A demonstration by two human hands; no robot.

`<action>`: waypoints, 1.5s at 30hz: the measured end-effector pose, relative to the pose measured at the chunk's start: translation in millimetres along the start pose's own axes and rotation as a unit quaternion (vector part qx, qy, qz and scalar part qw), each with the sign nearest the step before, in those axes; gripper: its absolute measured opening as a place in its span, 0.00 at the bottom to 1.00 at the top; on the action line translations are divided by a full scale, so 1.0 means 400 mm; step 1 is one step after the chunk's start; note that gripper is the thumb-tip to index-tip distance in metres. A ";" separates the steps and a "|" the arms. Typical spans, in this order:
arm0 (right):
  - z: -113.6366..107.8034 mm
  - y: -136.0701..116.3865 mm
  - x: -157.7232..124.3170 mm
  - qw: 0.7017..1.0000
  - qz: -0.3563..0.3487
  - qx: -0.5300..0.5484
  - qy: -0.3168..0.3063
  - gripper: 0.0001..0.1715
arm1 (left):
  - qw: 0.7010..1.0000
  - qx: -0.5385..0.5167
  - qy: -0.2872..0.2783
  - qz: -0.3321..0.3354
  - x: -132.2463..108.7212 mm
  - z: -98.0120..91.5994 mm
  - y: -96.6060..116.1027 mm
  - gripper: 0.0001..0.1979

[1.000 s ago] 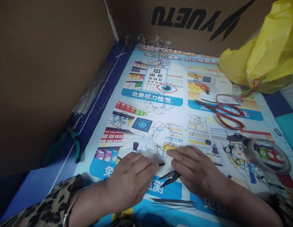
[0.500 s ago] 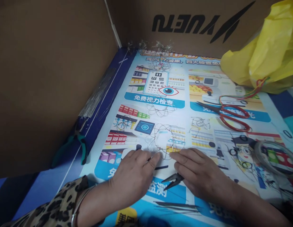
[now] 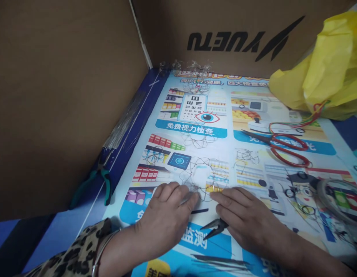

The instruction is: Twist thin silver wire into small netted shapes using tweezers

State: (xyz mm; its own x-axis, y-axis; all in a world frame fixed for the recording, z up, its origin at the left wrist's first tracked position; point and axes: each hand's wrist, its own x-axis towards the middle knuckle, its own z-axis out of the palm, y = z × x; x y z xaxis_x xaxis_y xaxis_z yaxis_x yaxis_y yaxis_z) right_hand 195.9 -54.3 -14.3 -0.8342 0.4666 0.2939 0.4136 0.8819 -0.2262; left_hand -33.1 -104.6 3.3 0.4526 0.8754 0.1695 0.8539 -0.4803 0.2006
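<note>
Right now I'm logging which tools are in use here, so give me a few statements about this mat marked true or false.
The left hand pinches the wire flower. True.
Tips of black pliers stick out from under the right hand. True.
The red-handled scissors are in the right hand. False: they lie on the mat, apart from both hands, near the yellow bag.
The green-handled pliers lie on the yellow bag. False: they lie by the left cardboard wall.
</note>
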 end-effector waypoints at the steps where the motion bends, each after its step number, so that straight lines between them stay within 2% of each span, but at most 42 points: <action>1: 0.001 0.000 0.000 1.000 0.000 0.000 0.000 0.11 | 1.000 -0.003 0.008 0.004 0.000 -0.001 0.000 0.19; 4: 0.003 -0.001 -0.001 1.000 0.000 -0.003 0.000 0.11 | 1.000 -0.014 0.006 0.015 0.003 -0.004 -0.001 0.17; 9: 0.003 -0.003 0.000 1.000 0.005 -0.010 0.001 0.10 | 0.999 -0.030 -0.044 0.010 0.009 -0.008 -0.005 0.19; 18: 0.005 -0.002 -0.003 1.000 0.009 0.000 -0.004 0.10 | 0.997 -0.050 -0.060 -0.004 0.013 -0.003 -0.008 0.18; 28: 0.007 0.001 -0.005 1.000 0.006 -0.002 -0.006 0.10 | 0.997 -0.061 -0.042 -0.015 0.038 -0.005 -0.021 0.13; 45: -0.002 -0.003 0.001 1.000 -0.008 -0.010 0.008 0.09 | 0.998 -0.033 0.013 -0.044 0.110 0.018 -0.030 0.15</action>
State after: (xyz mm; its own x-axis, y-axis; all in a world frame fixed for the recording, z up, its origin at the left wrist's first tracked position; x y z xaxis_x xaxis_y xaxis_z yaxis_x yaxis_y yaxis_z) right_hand 195.4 -55.3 -13.3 -0.8349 0.4537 0.3115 0.4081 0.8901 -0.2027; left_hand -21.6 -60.1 1.4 0.3688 0.9131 0.1739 0.8708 -0.4048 0.2791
